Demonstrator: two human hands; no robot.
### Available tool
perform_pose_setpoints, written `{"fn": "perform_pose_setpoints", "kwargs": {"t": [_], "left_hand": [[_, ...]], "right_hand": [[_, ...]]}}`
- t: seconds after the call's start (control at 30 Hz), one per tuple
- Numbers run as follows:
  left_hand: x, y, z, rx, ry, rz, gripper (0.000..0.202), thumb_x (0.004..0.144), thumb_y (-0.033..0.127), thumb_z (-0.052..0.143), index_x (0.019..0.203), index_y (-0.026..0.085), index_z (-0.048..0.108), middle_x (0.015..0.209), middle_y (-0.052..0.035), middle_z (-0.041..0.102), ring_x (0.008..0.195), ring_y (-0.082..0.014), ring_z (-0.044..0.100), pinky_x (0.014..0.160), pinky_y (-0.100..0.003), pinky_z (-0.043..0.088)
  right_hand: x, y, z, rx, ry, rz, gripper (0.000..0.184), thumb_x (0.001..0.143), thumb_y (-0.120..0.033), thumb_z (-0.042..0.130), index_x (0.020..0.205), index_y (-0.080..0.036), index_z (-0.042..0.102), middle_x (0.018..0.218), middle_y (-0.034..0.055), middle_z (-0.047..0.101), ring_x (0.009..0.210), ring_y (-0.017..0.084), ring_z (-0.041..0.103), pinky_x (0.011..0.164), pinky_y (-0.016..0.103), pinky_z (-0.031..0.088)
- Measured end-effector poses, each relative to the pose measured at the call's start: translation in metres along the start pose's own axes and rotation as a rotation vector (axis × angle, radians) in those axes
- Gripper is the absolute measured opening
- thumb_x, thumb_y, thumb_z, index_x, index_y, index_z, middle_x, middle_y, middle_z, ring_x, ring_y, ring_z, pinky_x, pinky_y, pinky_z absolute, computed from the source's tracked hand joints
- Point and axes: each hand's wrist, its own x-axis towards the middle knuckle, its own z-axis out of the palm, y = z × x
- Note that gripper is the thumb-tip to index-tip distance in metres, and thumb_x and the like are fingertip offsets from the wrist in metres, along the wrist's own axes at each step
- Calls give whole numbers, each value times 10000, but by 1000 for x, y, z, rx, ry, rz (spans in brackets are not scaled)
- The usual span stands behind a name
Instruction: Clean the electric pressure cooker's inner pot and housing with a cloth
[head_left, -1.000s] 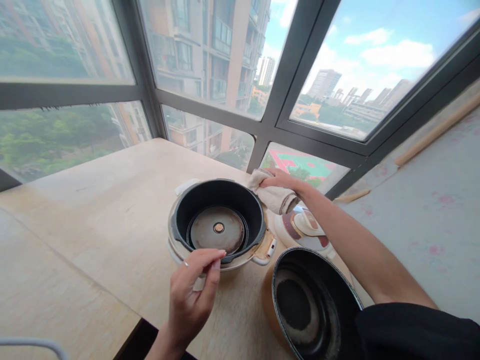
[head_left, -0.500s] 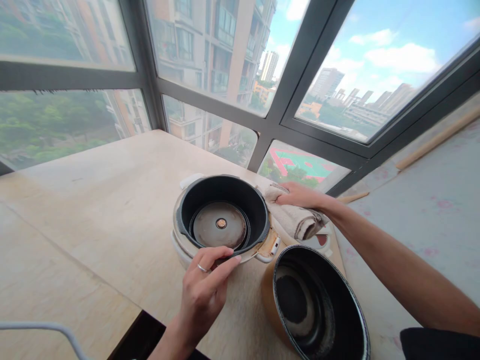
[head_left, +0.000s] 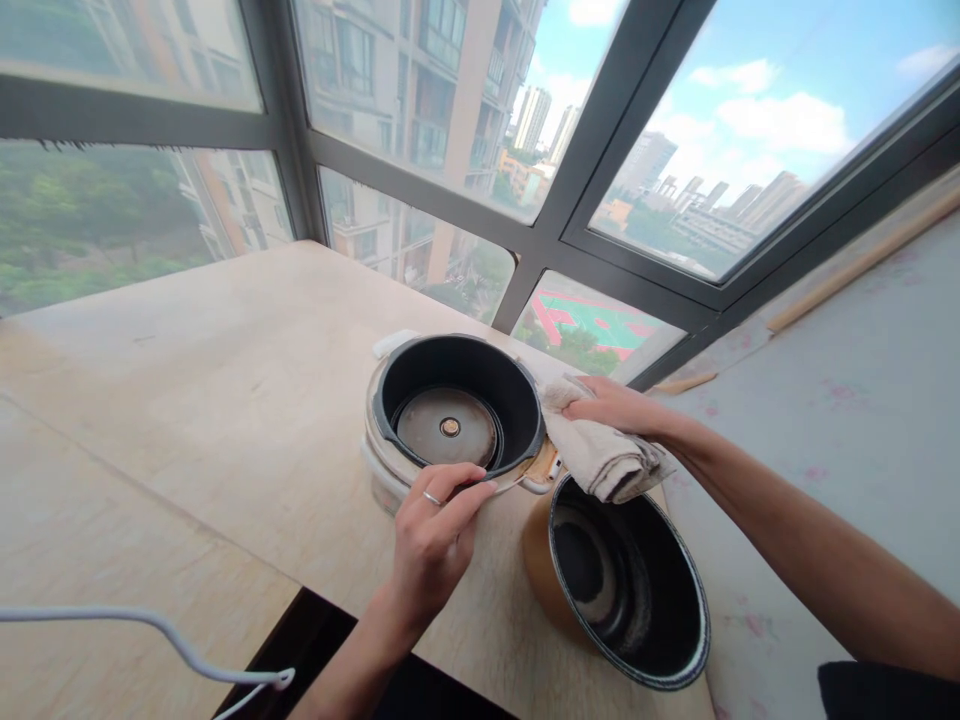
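A rice cooker body [head_left: 386, 470] stands on the counter, lid off, with a black inside wall and a round metal heating plate [head_left: 424, 430] at its bottom. My left hand [head_left: 439, 535], a ring on one finger, pinches the cooker's near rim between thumb and fingers. Bunched in my right hand [head_left: 611, 408] is a pale cloth [head_left: 600, 455], closed in the fingers against the outer right side of the cooker. The inner pot [head_left: 541, 570], brown outside and dark inside, is tilted toward me at the front right, partly behind the cloth's lower end.
A white power cord [head_left: 150, 620] crosses the lower left, near a dark gap [head_left: 300, 640] at the pale counter's [head_left: 187, 400] front edge. Grey-framed windows [head_left: 420, 205] border the far side. A flower-patterned wall [head_left: 847, 450] stands at the right.
The view has shifted slightly. The cloth in my right hand has come a little toward me and now overlaps the pot's far rim in view. My left hand keeps its hold on the cooker rim.
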Motion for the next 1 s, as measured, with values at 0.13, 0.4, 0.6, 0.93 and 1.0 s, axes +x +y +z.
{"fn": "perform_pose_setpoints", "kwargs": {"t": [0.13, 0.4, 0.6, 0.93, 1.0], "left_hand": [[-2, 0, 2, -2, 9, 1, 255, 887, -4, 569, 977, 180, 722, 972, -78, 710, 911, -163, 652, 795, -295, 562], [-2, -6, 3, -33, -2, -2, 218, 897, 18, 581, 972, 171, 717, 976, -73, 711, 905, -168, 643, 794, -302, 558], [0, -10, 4, -43, 2, 4, 185, 883, 23, 613, 963, 161, 705, 959, -65, 707, 883, -162, 632, 773, -288, 547], [-1, -12, 3, -55, 1, 18, 176, 868, 16, 645, 973, 148, 692, 982, -70, 705, 903, -172, 625, 793, -297, 544], [-1, -12, 3, -57, -2, 20, 175, 865, 15, 649, 973, 147, 691, 983, -70, 705, 905, -170, 628, 797, -296, 545]], "right_hand": [[-21, -4, 11, -17, 22, 14, 269, 751, -272, 541, 976, -169, 647, 981, 38, 700, 905, 231, 633, 757, 295, 455], [-32, -34, 2, -197, -88, -4, 184, 719, -238, 537, 872, -195, 627, 880, 15, 679, 836, 220, 618, 686, 279, 419], [-35, -34, -1, -104, -154, 69, 207, 684, -259, 552, 858, -178, 631, 849, 26, 673, 780, 209, 612, 636, 273, 427], [-50, 17, -2, 358, 82, 316, 351, 661, -332, 610, 954, -140, 634, 852, 88, 681, 722, 215, 617, 620, 305, 469], [-56, 28, -8, 381, 156, 289, 353, 703, -370, 596, 961, -133, 633, 865, 128, 689, 719, 236, 635, 624, 332, 482]]}}
